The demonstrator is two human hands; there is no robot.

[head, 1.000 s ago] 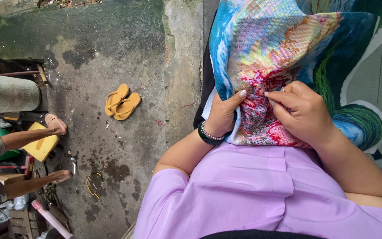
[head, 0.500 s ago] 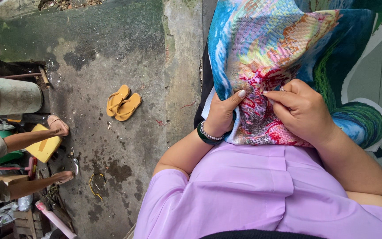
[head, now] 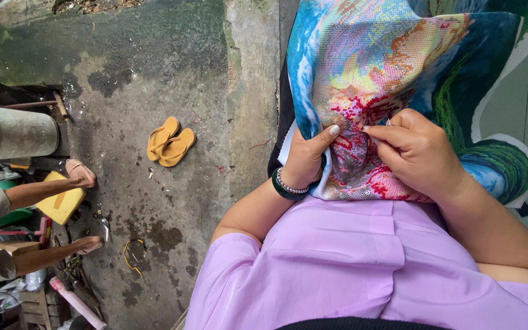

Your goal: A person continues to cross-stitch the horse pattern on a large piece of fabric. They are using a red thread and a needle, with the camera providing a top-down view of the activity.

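1. Left hand pinches a fold of the colourful cross-stitch cloth, thumb on top, likely to keep the working spot taut.
2. Right hand is closed, fingertips pinched at the red stitching; a needle can't be made out.
3. Cloth sits on the lap, over the lilac shirt; its top is cut off.
4. Yellow sandals lie well apart on the concrete floor.

You hold a cross-stitch cloth: woven fabric, matt, its surface grainy with dense coloured thread. Your lilac shirt is smooth, lightly sheened cloth. On your left wrist sit a glossy dark green bangle and a beaded bracelet. The concrete floor is rough, stained and mossy. The yellow sandals look like matt rubber.
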